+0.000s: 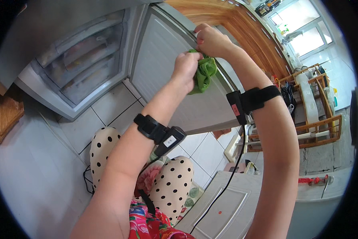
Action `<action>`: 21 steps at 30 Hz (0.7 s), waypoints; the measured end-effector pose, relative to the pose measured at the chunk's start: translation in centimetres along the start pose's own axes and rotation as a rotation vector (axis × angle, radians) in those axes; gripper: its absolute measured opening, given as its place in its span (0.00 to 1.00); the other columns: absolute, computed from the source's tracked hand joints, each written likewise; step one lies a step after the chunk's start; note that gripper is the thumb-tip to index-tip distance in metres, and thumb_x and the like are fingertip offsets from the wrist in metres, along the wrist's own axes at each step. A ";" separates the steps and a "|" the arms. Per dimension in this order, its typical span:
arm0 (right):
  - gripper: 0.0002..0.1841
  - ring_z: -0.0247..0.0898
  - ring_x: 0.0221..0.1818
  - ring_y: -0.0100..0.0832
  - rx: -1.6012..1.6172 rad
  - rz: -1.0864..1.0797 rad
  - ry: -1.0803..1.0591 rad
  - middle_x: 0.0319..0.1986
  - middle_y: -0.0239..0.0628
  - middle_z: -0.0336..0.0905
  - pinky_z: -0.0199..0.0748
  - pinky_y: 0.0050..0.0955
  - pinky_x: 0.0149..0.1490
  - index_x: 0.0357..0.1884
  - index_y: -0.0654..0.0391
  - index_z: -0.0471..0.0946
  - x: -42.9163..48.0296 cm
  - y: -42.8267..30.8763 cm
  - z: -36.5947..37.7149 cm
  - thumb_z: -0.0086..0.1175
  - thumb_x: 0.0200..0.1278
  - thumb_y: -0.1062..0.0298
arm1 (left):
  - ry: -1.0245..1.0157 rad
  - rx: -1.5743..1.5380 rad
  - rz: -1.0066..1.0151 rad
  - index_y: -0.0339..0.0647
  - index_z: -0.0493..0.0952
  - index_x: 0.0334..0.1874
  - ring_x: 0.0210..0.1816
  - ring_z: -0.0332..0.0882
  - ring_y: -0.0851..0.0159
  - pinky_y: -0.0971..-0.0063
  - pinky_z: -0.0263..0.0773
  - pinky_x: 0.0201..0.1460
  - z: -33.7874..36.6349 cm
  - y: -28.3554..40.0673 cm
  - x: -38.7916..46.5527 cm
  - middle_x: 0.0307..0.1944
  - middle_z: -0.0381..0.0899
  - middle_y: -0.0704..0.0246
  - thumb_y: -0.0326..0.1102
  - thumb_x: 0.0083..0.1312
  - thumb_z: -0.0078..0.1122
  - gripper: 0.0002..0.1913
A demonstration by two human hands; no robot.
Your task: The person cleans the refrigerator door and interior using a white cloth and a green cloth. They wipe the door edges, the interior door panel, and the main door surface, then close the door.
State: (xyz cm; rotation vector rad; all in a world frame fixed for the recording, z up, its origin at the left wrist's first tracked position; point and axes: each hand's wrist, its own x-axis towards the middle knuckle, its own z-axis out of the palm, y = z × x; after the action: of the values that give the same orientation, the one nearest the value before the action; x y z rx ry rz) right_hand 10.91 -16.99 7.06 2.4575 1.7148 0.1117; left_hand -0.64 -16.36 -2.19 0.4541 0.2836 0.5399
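Observation:
An open freezer door (164,59) stands before me, its ribbed inner panel facing left. My left hand (187,67) is closed on a green cloth (204,74), which hangs bunched against the panel near the door's edge. Higher up, my right hand (212,40) has its fingers curled over the rubber-sealed door edge, just above the cloth; whether it also grips a bit of the cloth is hidden. To the left, the freezer compartment (74,107) shows several clear drawers (89,53) with contents inside.
Wooden cabinets (241,24) stand behind the door. At right is a wooden rack (331,119) with household items. A white cabinet door (221,206) lies low right, and a wooden block (5,119) sits far left. Black cables run from both wrist straps.

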 end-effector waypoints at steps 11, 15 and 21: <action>0.19 0.78 0.57 0.46 -0.025 0.021 -0.013 0.62 0.31 0.75 0.74 0.44 0.60 0.55 0.50 0.81 -0.7 -0.5 -0.4 0.59 0.61 0.60 | -0.192 -0.075 -0.247 0.33 0.77 0.43 0.34 0.83 0.58 0.60 0.80 0.40 -2.2 2.2 1.2 0.36 0.82 0.59 0.29 0.64 0.49 0.10; 0.08 0.77 0.56 0.43 0.049 0.058 0.051 0.64 0.26 0.73 0.75 0.41 0.57 0.33 0.55 0.88 -1.2 -1.1 -0.1 0.61 0.59 0.65 | -0.051 0.141 -0.025 0.32 0.77 0.46 0.37 0.82 0.60 0.63 0.79 0.42 -2.2 2.0 1.7 0.38 0.81 0.61 0.27 0.63 0.51 0.11; 0.08 0.77 0.56 0.46 0.144 -0.058 0.235 0.62 0.33 0.74 0.76 0.43 0.57 0.38 0.56 0.82 -5.5 -1.6 0.7 0.58 0.61 0.65 | 0.092 0.240 0.142 0.33 0.79 0.49 0.42 0.83 0.62 0.65 0.82 0.43 -5.3 5.9 3.1 0.43 0.83 0.64 0.31 0.65 0.63 0.13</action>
State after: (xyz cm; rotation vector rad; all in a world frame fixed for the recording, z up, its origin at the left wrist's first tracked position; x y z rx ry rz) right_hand 7.60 -21.63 6.18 2.5826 1.9502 0.2911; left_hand -2.58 -8.33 -4.36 0.6866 0.4085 0.6703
